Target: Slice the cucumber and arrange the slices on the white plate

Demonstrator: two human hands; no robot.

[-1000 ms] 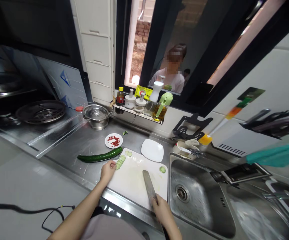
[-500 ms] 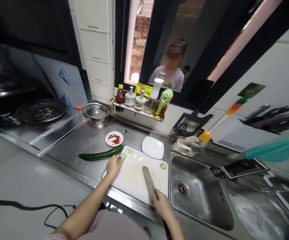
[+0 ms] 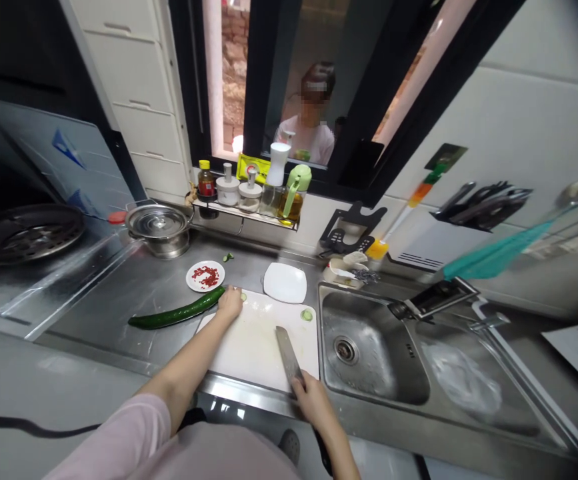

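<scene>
My left hand [image 3: 230, 304] rests at the far left corner of the white cutting board [image 3: 253, 347], fingers curled over the cucumber slices there, which it mostly hides; one slice [image 3: 243, 296] shows beside it. The hand is next to the end of a whole cucumber [image 3: 176, 313] lying on the steel counter. My right hand [image 3: 309, 400] grips the handle of a cleaver [image 3: 285, 353] whose blade lies flat on the board. A single cucumber slice [image 3: 307, 315] sits at the board's far right corner.
A small plate of chopped red chilli [image 3: 205, 275] and a white square plate [image 3: 285, 283] sit behind the board. The sink [image 3: 369, 347] lies right of it. A steel pot [image 3: 159, 228], a condiment shelf [image 3: 249, 200] and the stove [image 3: 23, 233] stand further back.
My left hand has slid from the board's left edge up to its far corner and now covers the row of slices. The view has swung; the cleaver hand has hardly moved.
</scene>
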